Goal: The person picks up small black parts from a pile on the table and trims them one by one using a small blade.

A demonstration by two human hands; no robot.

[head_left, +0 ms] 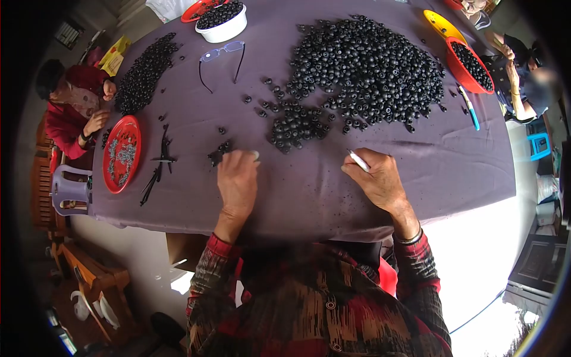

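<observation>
My right hand (375,178) is closed round a slim white pen-like tool (358,160); its working end is hard to make out. My left hand (238,181) is over the cloth with fingers bent downward and smeared by motion, so what lies under them is hidden. Just beyond its fingertips is a small cluster of black bits (219,153). Between and beyond the hands sits a small heap of round black bead-like pieces (297,126), some showing a pale ring or hole. It adjoins a much larger heap of the same pieces (369,68).
Eyeglasses (222,55), a white bowl (223,33) of black pieces, a red tray (135,160) with grey bits, and black pliers-like tools (163,159) lie left. A red basket (485,89), yellow plate (445,27) and blue-white tool (470,110) are right. People sit at both sides.
</observation>
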